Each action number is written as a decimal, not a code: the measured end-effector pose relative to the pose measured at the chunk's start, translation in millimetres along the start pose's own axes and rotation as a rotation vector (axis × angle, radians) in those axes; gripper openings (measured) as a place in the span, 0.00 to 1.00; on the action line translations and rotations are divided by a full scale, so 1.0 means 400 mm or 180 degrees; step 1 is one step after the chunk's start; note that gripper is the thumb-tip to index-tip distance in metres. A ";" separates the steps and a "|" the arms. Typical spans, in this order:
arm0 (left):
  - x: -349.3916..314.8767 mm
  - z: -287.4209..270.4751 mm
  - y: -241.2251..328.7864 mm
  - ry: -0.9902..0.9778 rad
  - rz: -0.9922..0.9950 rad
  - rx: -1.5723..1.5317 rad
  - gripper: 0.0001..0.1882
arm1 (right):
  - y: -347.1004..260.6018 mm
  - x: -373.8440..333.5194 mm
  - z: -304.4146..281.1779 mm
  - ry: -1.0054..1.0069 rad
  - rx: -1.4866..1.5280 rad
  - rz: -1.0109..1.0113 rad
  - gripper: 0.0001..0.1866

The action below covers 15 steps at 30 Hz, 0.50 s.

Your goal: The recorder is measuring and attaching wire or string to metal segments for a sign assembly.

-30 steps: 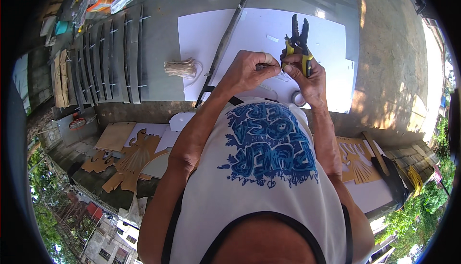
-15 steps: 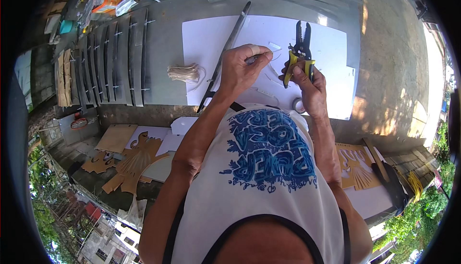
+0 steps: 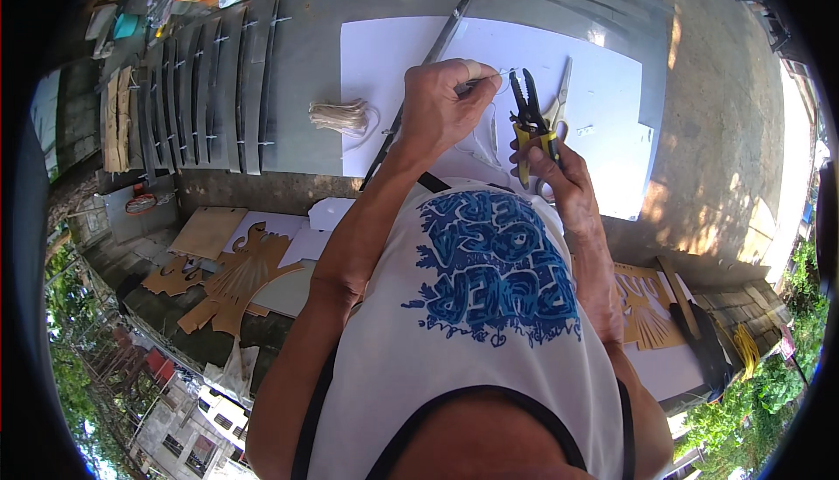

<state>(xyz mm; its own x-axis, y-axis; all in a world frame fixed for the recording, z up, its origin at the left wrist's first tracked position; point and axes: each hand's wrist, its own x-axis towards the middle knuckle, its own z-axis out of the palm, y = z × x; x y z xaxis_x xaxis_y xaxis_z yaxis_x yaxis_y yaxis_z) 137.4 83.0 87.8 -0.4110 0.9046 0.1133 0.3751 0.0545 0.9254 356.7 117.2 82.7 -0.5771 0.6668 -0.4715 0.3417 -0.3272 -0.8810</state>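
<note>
In come the pliers (image 3: 530,120), nearer the left hand (image 3: 446,103) pinching a strand (image 3: 509,71); the right hand (image 3: 566,174) grips them, jaws just shy of twelve, long axis nearly twelve-to-six.

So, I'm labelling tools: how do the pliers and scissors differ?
The pliers have dark, thick jaws; the scissors have slim, silvery blades. The pliers' grips are yellow; the scissors' visible handle is pale. The pliers' tips slant left, the scissors' tip right. Both point upward in the picture.

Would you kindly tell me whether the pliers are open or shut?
Slightly open: the pliers show a gap between their jaw tips.
</note>
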 end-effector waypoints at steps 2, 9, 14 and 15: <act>-0.003 0.004 -0.004 0.0035 0.0097 -0.0001 0.07 | 0.000 0.002 0.001 -0.0019 0.0028 -0.0029 0.23; -0.010 0.020 -0.005 -0.0001 0.0362 0.0097 0.06 | -0.008 0.009 -0.002 -0.0048 -0.0151 -0.0094 0.22; -0.013 0.016 -0.005 -0.0064 0.0425 0.0272 0.06 | -0.010 0.007 -0.002 -0.0062 -0.0316 -0.0165 0.22; -0.013 0.015 -0.005 -0.0073 0.0464 0.0309 0.05 | -0.009 0.009 -0.002 -0.0055 -0.0401 -0.0212 0.21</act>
<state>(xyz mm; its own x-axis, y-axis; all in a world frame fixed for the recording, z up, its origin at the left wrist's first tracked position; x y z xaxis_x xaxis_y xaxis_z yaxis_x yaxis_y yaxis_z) 144.0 80.6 83.0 -0.3279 0.9152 0.2344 0.5082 -0.0383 0.8604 354.0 121.2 84.3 -0.6139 0.6723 -0.4137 0.3920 -0.1953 -0.8990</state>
